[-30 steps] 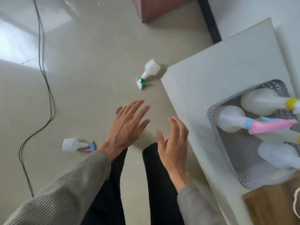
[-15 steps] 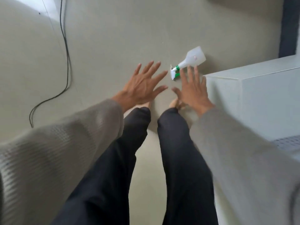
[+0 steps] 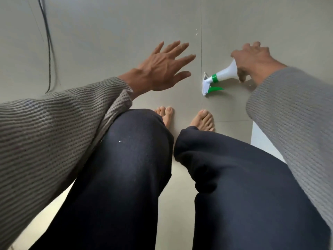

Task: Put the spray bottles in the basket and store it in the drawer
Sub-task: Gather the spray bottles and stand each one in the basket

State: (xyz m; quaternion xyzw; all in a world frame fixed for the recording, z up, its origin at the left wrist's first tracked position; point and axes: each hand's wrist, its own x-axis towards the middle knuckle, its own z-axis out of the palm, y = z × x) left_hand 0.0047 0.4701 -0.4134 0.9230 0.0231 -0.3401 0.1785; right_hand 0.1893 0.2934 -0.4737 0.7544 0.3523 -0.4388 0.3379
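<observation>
A white spray bottle point(image 3: 224, 73) with a green collar and green trigger lies on the floor, nozzle toward my feet. My right hand point(image 3: 252, 58) is closed over the bottle's body, which it mostly hides. My left hand point(image 3: 162, 69) hovers above the floor to the left of the bottle, fingers spread, holding nothing. The basket and the other bottles are out of view.
My bent knees in dark trousers fill the lower frame, bare feet point(image 3: 185, 118) on the grey tiled floor point(image 3: 108, 33). A black cable point(image 3: 47, 42) runs down the floor at the left. A white cabinet corner point(image 3: 259, 139) shows under my right sleeve.
I have crouched down toward the floor. My right hand has reached the green-trigger bottle and closed on it; the basket on the cabinet has left the view.
</observation>
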